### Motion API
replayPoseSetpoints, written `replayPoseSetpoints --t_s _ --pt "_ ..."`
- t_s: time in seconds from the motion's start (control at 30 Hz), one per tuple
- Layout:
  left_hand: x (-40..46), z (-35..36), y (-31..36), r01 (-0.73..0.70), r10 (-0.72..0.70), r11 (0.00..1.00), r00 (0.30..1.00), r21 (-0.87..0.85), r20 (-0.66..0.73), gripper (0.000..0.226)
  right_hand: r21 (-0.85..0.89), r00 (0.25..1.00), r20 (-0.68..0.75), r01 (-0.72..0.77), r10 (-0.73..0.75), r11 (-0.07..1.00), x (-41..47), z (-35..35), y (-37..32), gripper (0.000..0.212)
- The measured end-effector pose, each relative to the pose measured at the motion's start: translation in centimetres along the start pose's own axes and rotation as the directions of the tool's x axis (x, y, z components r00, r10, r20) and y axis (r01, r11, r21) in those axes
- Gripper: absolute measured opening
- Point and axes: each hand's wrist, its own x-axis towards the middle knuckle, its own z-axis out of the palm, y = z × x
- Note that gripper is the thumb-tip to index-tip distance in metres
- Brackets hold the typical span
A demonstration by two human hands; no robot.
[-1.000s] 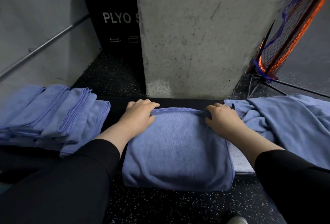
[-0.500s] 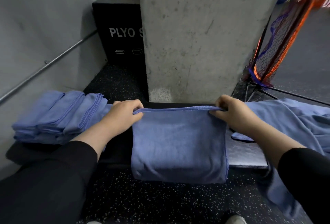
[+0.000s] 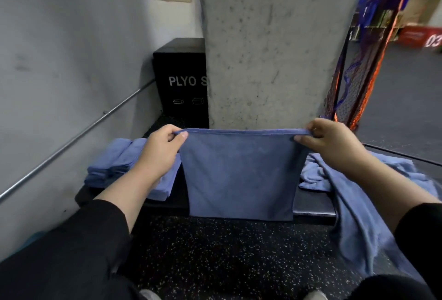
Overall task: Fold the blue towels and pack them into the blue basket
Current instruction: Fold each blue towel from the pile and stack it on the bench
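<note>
Change: since a second ago the folded towel [image 3: 240, 175] has risen off the bench [image 3: 311, 206]; it lay flat there, now it hangs by its top edge. Camera view has tilted up, showing more wall and pillar.
Left hand [image 3: 160, 153]: pinches the towel's top left corner, thumb on the near face, fingers curled behind.
Right hand [image 3: 332, 144]: pinches the top right corner the same way.
Towel held: top edge stretched taut between both hands, panel hanging straight, lower edge level with the bench's near edge.
Folded stack [image 3: 114, 168]: blue towels piled on the left end of the bench, partly behind the left forearm.
Loose towels [image 3: 346, 199]: rumpled blue heap on the right end, one trailing over the near edge toward the floor.
Basket: not in view.
Surface: low black padded bench, running left to right.
Floor [image 3: 227, 252]: black rubber with pale speckles.
Room: grey wall on the left with a slanting metal rail [image 3: 79, 137]; concrete pillar [image 3: 265, 43] directly beyond the bench; black box [image 3: 181, 79] lettered "PLYO S" behind it, far left; orange and blue netting [image 3: 358, 72] far right.
</note>
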Motion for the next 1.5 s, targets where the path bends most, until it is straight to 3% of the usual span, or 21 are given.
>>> replayPoseSetpoints --t_s 0.1,0.23,0.3,0.4,0.57,0.73,0.9,0.97,1.1,1.2,1.27,1.33,1.43,1.5 --pt "-0.6 -1.8 3.0 -0.059 0.055 0.997 0.994 -0.049 -0.090 0.030 0.073 0.998 -0.070 0.014 -0.009 0.997 -0.7 -2.4 -2.7 0.021" --pt "-0.7 -3.8 5.4 -0.068 0.069 0.998 0.997 0.013 -0.047 0.033 0.022 0.987 -0.159 0.033 -0.029 0.999 -1.5 -4.5 -5.0 0.018" --pt "-0.9 -4.5 6.2 -0.061 0.060 0.998 0.996 -0.021 -0.065 0.036 0.068 0.986 -0.168 0.027 -0.016 0.997 -1.9 -5.2 -5.7 0.017" --pt "-1.3 -4.3 7.4 -0.047 0.045 0.992 0.999 -0.115 -0.024 0.022 0.124 0.979 -0.202 0.003 0.023 0.992 -2.4 -5.6 -6.0 0.014" --pt "-1.8 -3.2 6.4 -0.002 0.003 0.993 1.000 -0.116 0.006 0.020 0.247 0.992 -0.067 -0.090 0.109 0.965 -3.3 -5.0 -5.5 0.012" --pt "-2.0 -1.7 2.7 0.159 -0.144 0.978 0.984 -0.138 0.109 0.023 0.356 0.977 0.098 -0.210 0.187 0.911 -4.4 -3.3 -3.7 0.015" --pt "0.1 0.5 -1.3 0.228 -0.208 0.968 0.962 -0.104 0.175 0.023 0.382 0.958 0.120 -0.286 0.259 0.879 -2.4 -0.3 -0.6 0.015" --pt "2.7 1.5 -2.2 0.210 -0.196 0.974 0.968 -0.081 0.157 0.023 0.344 0.952 0.081 -0.305 0.295 0.888 0.4 1.2 0.6 0.016" --pt "10.5 4.4 -3.2 0.230 -0.232 0.969 0.972 -0.093 -0.018 0.019 0.130 0.950 -0.031 -0.306 0.312 0.943 9.0 4.8 3.0 0.021" --pt "13.8 6.5 -4.7 0.175 -0.160 0.937 0.984 0.304 -0.075 0.036 -0.158 0.954 -0.005 -0.296 0.298 0.942 12.2 8.0 4.5 0.049" --pt "11.7 8.7 -6.4 0.036 -0.058 0.885 0.998 0.463 0.034 0.034 -0.243 0.966 0.062 -0.228 0.249 0.943 10.9 11.2 5.7 0.047" --pt "7.3 11.2 -9.1 -0.137 0.004 0.841 0.969 0.523 0.248 0.035 -0.306 0.960 0.199 -0.128 0.195 0.943 7.2 15.0 7.3 0.043" --pt "2.5 13.4 -13.7 -0.410 -0.120 0.651 0.776 0.639 0.620 0.053 -0.439 0.820 0.523 0.029 0.230 0.898 2.2 19.6 10.0 0.064" --pt "1.9 13.7 -14.7 -0.459 -0.210 0.598 0.702 0.657 0.681 0.063 -0.490 0.777 0.594 0.144 0.208 0.860 0.8 20.7 11.6 0.071"
